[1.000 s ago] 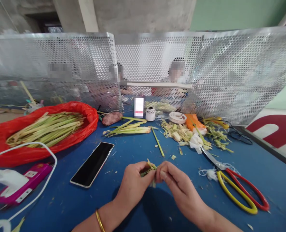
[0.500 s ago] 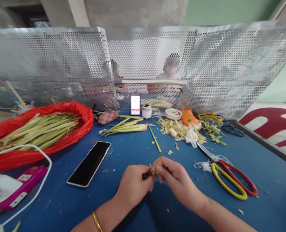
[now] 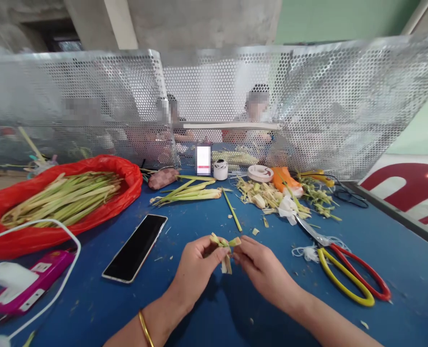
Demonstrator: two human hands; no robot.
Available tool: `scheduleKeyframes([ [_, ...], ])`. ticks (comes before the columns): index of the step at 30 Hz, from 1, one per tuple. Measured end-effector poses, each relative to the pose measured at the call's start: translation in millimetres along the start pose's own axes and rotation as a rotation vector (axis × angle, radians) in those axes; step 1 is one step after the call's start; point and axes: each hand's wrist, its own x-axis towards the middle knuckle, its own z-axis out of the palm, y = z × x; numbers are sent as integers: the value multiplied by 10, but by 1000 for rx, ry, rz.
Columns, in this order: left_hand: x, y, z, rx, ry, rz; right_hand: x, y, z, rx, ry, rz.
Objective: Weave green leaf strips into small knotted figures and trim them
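Note:
My left hand [image 3: 195, 265] pinches a small folded piece of pale green leaf strips [image 3: 225, 246] above the blue table. Short ends stick out of it to the upper left and the right, and two tails hang below. At the piece's right side, my right hand [image 3: 262, 267] has its fingers closed at a strip end; its fingertips are partly hidden. Beyond the hands lie a single green stalk [image 3: 231, 209] and a small bundle of leaf stalks [image 3: 192, 193].
A red plastic bag [image 3: 129, 185] with long leaves stands left. Nearby are a black phone [image 3: 136, 248] and a purple power strip [image 3: 33, 284] with a white cable. Scissors [image 3: 347, 270] and leaf scraps [image 3: 253, 190] lie right. A perforated metal screen [image 3: 221, 82] closes the back, people behind it.
The folded piece has turned between my hands, so its pale strips and hanging tails show instead of a dark end. My right hand has shifted slightly. The view has tilted up slightly.

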Motion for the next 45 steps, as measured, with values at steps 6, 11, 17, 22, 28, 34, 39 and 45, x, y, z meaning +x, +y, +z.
scheduleKeyframes([
  [6, 32, -72, -9, 75, 89, -33, -80, -156, -14, -71, 46, -274],
  [11, 23, -110, 13, 129, 34, 3, -77, -156, 31, 234, 77, -218],
  [17, 3, -111, 23, 308, 59, 62, -138, -156, 118, 45, -23, -254],
  [22, 12, -127, 18, 366, 53, 64, -109, -151, 138, 19, -21, -261],
  [28, -2, -68, 10, 439, 121, 140, -87, -181, 29, 327, 99, -92],
  [34, -2, -89, -8, 447, 186, 215, -73, -183, 58, 454, 159, -20],
  [39, -13, -149, -17, 650, 241, 462, -24, -177, 79, 567, 181, 130],
  [45, -25, -151, -25, 838, 265, 486, 39, -129, -132, 482, 101, 325],
])
